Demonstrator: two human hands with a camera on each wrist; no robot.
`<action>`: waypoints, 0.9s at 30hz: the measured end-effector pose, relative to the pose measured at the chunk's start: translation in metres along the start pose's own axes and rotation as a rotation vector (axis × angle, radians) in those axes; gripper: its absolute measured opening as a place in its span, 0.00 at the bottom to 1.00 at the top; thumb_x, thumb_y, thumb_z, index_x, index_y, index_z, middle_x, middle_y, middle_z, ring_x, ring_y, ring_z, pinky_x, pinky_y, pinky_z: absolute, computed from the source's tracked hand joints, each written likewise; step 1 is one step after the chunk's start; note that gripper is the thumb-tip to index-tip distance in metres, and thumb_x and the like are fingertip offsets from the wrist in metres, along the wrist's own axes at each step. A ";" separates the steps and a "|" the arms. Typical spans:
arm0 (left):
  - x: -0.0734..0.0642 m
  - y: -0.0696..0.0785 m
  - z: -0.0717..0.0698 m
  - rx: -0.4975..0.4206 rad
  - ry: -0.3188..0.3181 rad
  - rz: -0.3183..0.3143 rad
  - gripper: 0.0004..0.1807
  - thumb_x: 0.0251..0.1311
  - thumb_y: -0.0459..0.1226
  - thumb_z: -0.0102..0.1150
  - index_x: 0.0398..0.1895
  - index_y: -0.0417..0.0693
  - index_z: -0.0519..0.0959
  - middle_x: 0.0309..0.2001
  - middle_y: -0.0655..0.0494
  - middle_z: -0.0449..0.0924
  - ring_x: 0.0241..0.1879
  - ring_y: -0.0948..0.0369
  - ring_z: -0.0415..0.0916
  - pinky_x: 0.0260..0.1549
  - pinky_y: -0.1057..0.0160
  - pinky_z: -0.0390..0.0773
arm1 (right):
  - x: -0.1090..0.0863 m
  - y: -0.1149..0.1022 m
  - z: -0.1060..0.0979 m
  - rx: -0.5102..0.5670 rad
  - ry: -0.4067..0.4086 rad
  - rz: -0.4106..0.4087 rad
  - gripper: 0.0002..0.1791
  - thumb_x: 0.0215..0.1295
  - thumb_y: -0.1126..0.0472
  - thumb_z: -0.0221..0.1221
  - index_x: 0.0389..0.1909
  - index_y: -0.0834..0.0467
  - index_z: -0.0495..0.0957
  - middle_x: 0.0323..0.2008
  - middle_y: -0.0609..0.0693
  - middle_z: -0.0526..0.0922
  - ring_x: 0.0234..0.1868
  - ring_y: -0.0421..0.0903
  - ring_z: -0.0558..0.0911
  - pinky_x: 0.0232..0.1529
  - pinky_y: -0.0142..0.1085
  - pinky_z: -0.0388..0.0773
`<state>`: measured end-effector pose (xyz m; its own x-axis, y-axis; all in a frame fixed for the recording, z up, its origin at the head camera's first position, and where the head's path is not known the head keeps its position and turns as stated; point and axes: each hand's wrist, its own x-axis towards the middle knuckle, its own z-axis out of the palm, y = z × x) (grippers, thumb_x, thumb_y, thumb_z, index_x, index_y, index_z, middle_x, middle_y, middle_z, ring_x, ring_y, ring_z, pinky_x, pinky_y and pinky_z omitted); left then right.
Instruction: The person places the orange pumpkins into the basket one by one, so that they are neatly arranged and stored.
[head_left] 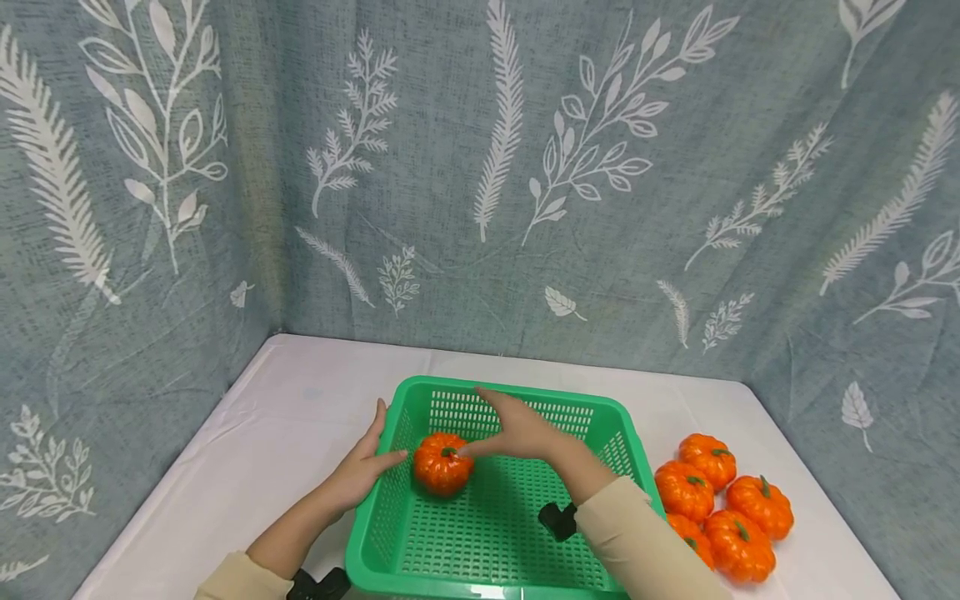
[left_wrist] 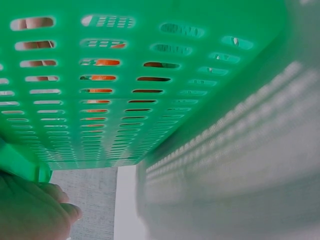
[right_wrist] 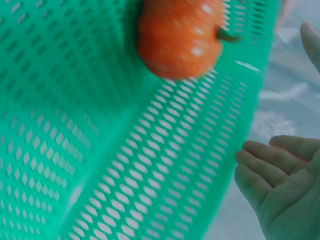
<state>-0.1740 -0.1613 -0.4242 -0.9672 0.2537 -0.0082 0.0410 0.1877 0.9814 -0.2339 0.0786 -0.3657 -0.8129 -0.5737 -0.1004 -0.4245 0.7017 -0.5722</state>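
A small orange pumpkin with a green stem sits inside a green plastic basket, near its left wall. My left hand holds the basket's left rim, thumb over the edge and fingers along the outside; the left wrist view shows this hand beside the slotted wall. Over the basket, just right of the pumpkin, is my right hand, with thumb and fingers spread apart and nothing in its grasp. In the right wrist view, its palm and fingers are apart from the pumpkin.
Several more orange pumpkins are grouped on the white tablecloth to the right of the basket. A grey-green curtain with white leaf prints hangs behind the table and along both sides.
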 end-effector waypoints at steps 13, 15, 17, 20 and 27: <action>0.001 0.000 -0.001 0.003 -0.014 -0.002 0.46 0.67 0.33 0.43 0.70 0.48 0.19 0.73 0.40 0.21 0.66 0.38 0.55 0.43 0.58 0.84 | -0.062 0.040 -0.068 0.089 0.158 0.049 0.52 0.54 0.42 0.64 0.73 0.55 0.46 0.72 0.55 0.53 0.72 0.58 0.55 0.67 0.58 0.60; 0.001 0.000 -0.001 0.008 -0.013 -0.007 0.46 0.67 0.34 0.43 0.70 0.49 0.19 0.73 0.41 0.20 0.67 0.38 0.52 0.45 0.57 0.83 | -0.073 0.048 -0.075 0.111 0.174 0.065 0.52 0.55 0.43 0.63 0.73 0.55 0.45 0.73 0.56 0.52 0.72 0.59 0.53 0.68 0.59 0.59; 0.001 0.000 -0.001 0.018 -0.010 -0.012 0.46 0.67 0.34 0.43 0.70 0.48 0.19 0.73 0.41 0.20 0.69 0.38 0.47 0.48 0.57 0.81 | -0.082 0.054 -0.079 0.109 0.192 0.076 0.51 0.56 0.43 0.62 0.73 0.55 0.45 0.72 0.57 0.51 0.72 0.61 0.52 0.67 0.60 0.58; 0.000 0.001 -0.001 0.024 -0.006 -0.021 0.46 0.67 0.34 0.43 0.71 0.49 0.19 0.73 0.41 0.20 0.69 0.39 0.47 0.50 0.57 0.81 | -0.095 0.061 -0.083 0.107 0.223 0.088 0.51 0.57 0.44 0.62 0.73 0.57 0.44 0.72 0.60 0.52 0.71 0.64 0.52 0.67 0.60 0.59; 0.001 0.000 -0.001 0.005 -0.010 -0.021 0.46 0.67 0.34 0.43 0.70 0.49 0.19 0.73 0.39 0.21 0.66 0.38 0.55 0.44 0.58 0.83 | -0.121 0.070 -0.085 0.140 0.270 0.117 0.51 0.57 0.48 0.63 0.73 0.59 0.44 0.72 0.63 0.51 0.70 0.67 0.51 0.65 0.62 0.59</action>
<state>-0.1750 -0.1616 -0.4244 -0.9654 0.2588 -0.0308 0.0218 0.1981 0.9799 -0.1993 0.2328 -0.3244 -0.9372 -0.3467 0.0374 -0.2787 0.6803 -0.6778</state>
